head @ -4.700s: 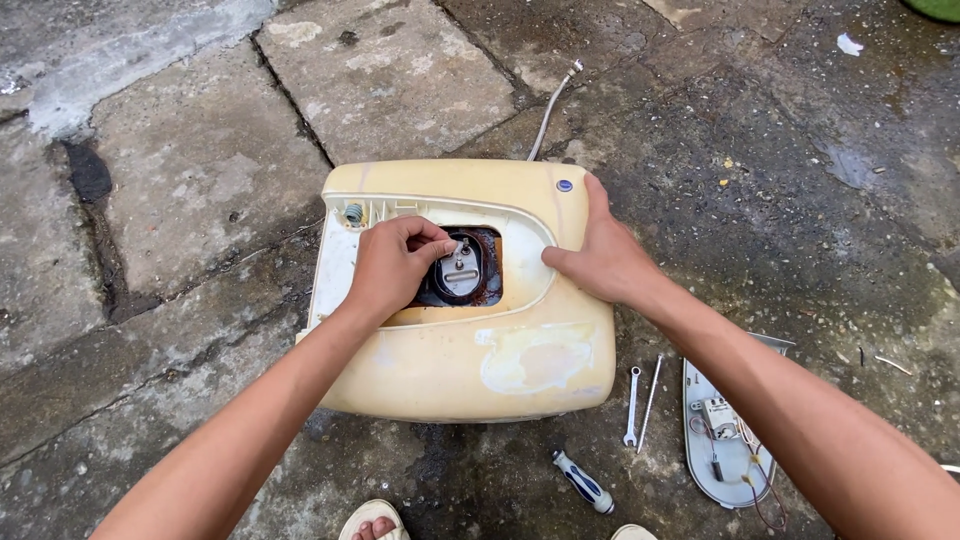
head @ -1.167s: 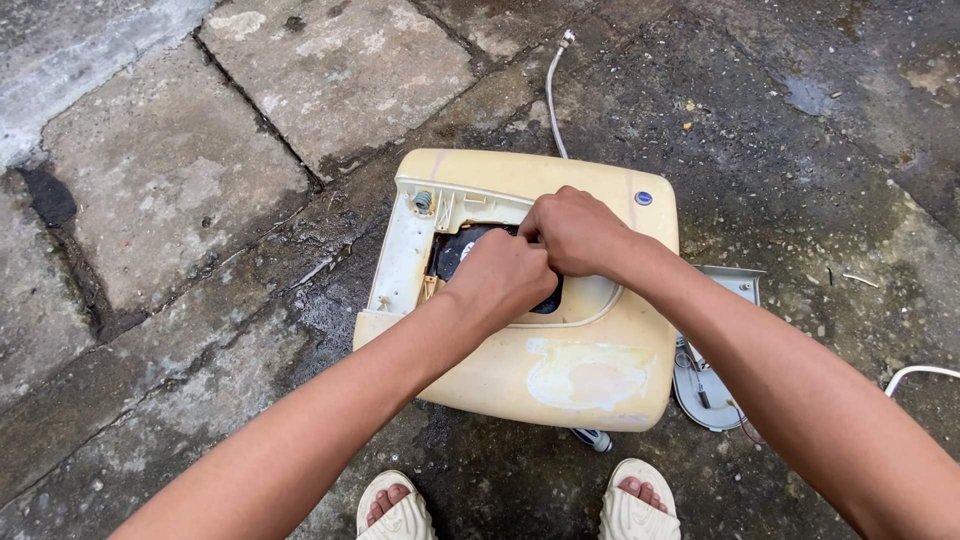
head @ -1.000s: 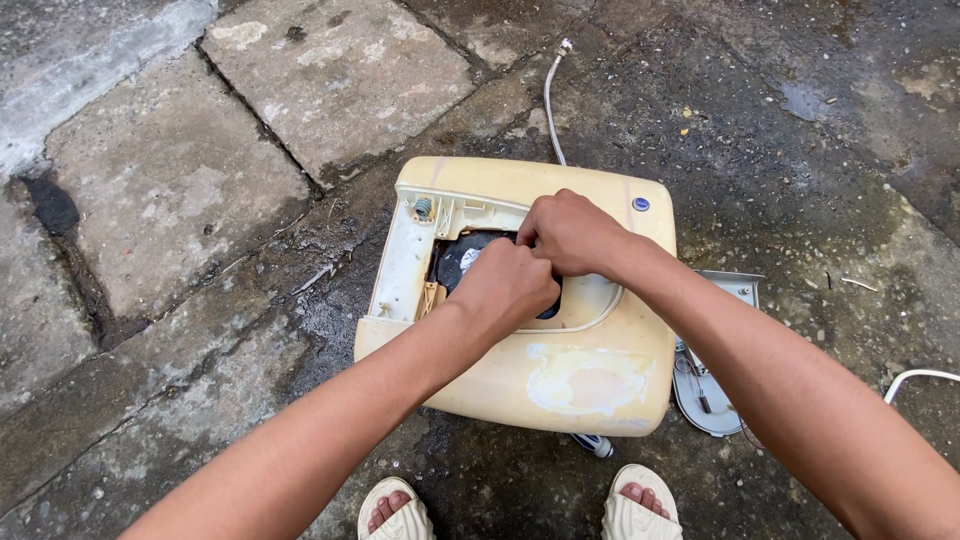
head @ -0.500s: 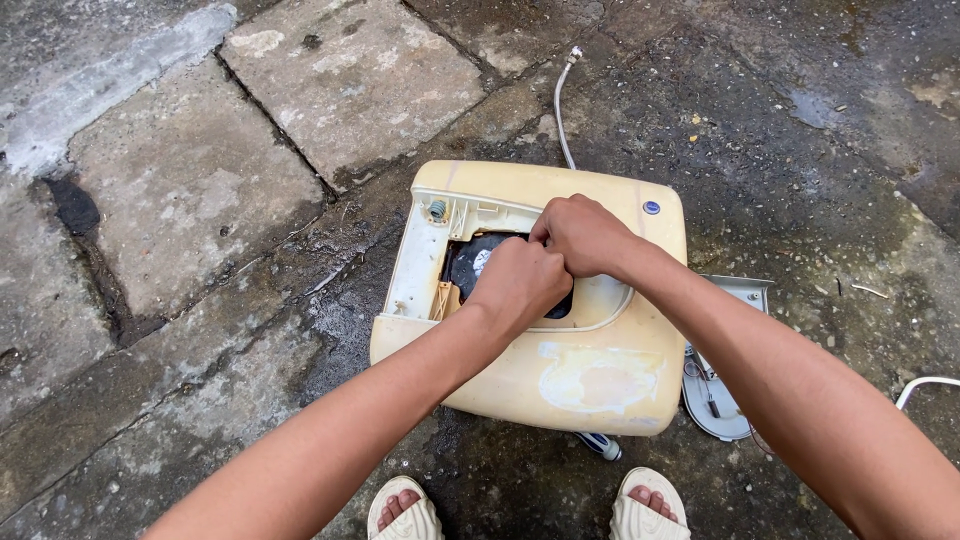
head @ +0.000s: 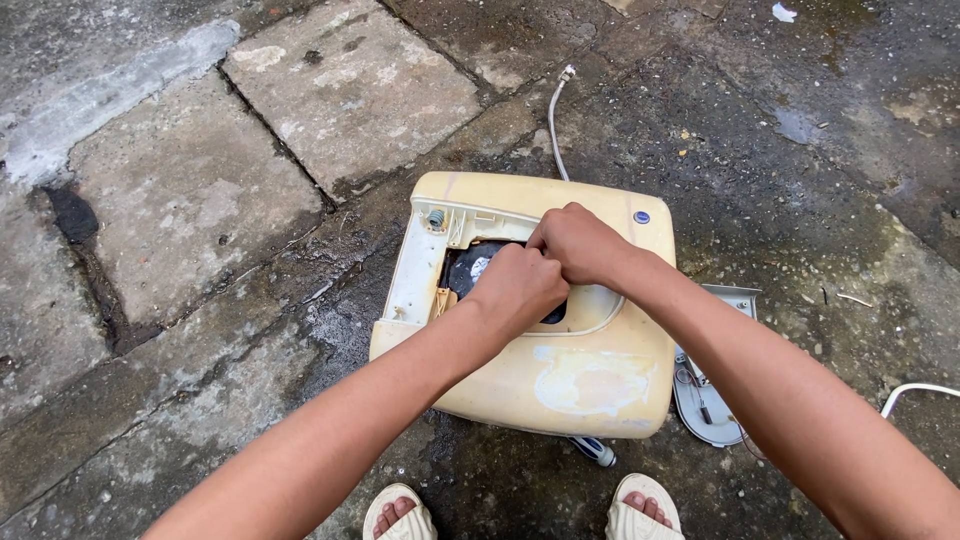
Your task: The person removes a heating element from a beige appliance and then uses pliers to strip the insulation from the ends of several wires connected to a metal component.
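A yellowed plastic casing (head: 560, 380) lay flat on the wet stone floor (head: 200, 200), directly in front of the person's feet. Near its top edge it had a dark opening (head: 468, 272), with a round grey part showing inside at the left. Both hands met over that opening. The left hand (head: 515, 288) was curled into a loose fist at the edge of the opening, its fingers bent under and hidden, so I could not tell what they gripped, if anything. The right hand (head: 578, 244) sat just above it, touching it, with its fingers also bent down toward the opening; whether they pinched anything could not be seen.

A small metal fitting (head: 436, 217) stood at the casing's upper left corner, and a blue button (head: 641, 217) sat at the upper right. A grey hose (head: 553, 120) ran from the casing's top edge away across the floor. To the right, partly under the right forearm, lay a grey cover plate (head: 710, 400) with small wires on it. A screwdriver handle (head: 598, 452) poked out from beneath the casing's near edge. Two pale sandals (head: 400, 512) showed at the bottom, and a white cable (head: 915, 392) curved in at the right edge.
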